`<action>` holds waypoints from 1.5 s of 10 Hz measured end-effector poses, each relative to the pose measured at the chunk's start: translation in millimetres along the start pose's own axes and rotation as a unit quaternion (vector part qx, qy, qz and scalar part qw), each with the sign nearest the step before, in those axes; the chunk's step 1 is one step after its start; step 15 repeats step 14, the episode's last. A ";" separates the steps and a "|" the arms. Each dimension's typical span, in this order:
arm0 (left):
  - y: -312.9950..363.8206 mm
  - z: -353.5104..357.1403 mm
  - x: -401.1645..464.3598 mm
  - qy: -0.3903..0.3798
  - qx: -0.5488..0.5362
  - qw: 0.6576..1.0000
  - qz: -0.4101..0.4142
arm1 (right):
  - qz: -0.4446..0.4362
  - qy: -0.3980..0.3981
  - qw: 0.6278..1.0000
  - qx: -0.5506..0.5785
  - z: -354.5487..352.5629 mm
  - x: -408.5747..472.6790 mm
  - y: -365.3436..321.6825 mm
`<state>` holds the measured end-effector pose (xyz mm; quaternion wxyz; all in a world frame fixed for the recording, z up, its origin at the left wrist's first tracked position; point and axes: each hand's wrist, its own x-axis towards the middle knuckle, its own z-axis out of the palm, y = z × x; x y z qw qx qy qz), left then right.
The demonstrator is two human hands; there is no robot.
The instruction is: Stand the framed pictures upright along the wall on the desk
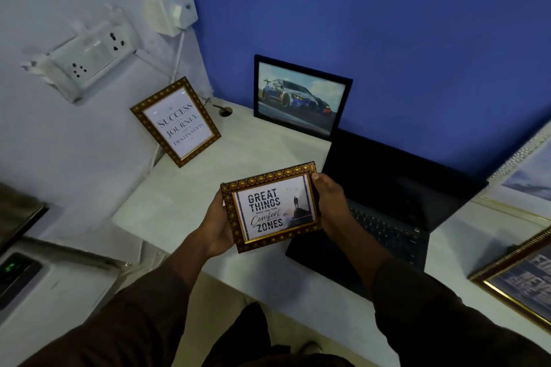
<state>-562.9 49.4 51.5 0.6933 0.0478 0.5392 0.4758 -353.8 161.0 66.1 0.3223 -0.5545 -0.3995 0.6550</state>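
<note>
I hold a small gold-patterned frame reading "Great Things Never Come From Comfort Zones" (272, 208) above the white desk (185, 202). My left hand (216, 225) grips its left edge and my right hand (331, 202) grips its right edge. A matching gold frame with "Success" text (176, 122) leans upright against the white left wall. A black-framed car picture (301, 97) stands upright against the blue back wall. At the right, a gold-edged frame (518, 280) lies flat on the desk, and a pale-framed picture (527, 170) is partly cut off by the view's edge.
An open black laptop (387, 208) sits on the desk under my right hand, its screen against the blue wall. A socket board (89, 56) and a switch box (179, 9) are on the left wall. A cable hole (225, 112) is in the desk corner. A device with green lights (15, 274) sits lower left.
</note>
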 end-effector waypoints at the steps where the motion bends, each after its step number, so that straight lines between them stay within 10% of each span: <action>1: 29.1 -17.9 19.1 -0.011 -0.010 1.000 -0.005 | -0.024 -0.015 0.999 -0.028 20.6 20.0 -6.8; 9: 121.4 -104.6 163.2 0.045 -0.012 0.999 -0.015 | 0.149 -0.020 0.989 0.001 115.8 142.1 5.7; 15: 68.6 -116.1 117.3 0.199 0.000 0.978 0.054 | 0.097 0.031 0.995 -0.007 86.5 88.6 19.1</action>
